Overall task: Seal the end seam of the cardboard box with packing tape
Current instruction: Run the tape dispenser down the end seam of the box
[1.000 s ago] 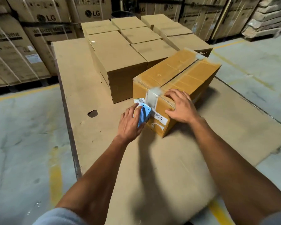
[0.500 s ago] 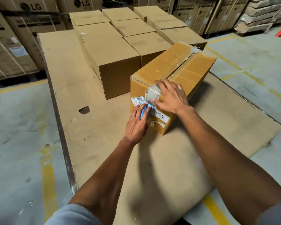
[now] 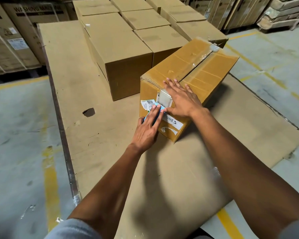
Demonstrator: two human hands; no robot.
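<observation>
A yellowish cardboard box (image 3: 204, 69) lies on a cardboard-covered platform, its top seam taped with clear tape. A strip of clear tape (image 3: 164, 99) comes down over the near end face, beside a barcode label. My right hand (image 3: 181, 99) lies flat over the top edge and end face, fingers spread, pressing on the tape. My left hand (image 3: 148, 130) holds a small blue tape cutter (image 3: 160, 107) against the end face, its toothed edge at the lower end of the tape strip.
Several plain brown boxes (image 3: 121, 54) stand in rows behind and left of the taped box. The platform (image 3: 93, 152) has a metal edge on the left and a small hole (image 3: 89, 112). Large appliance cartons (image 3: 12, 37) line the back; concrete floor lies on both sides.
My right hand slid from the end corner up onto the top edge and flattened over the tape. My left hand with the cutter stayed low on the end face.
</observation>
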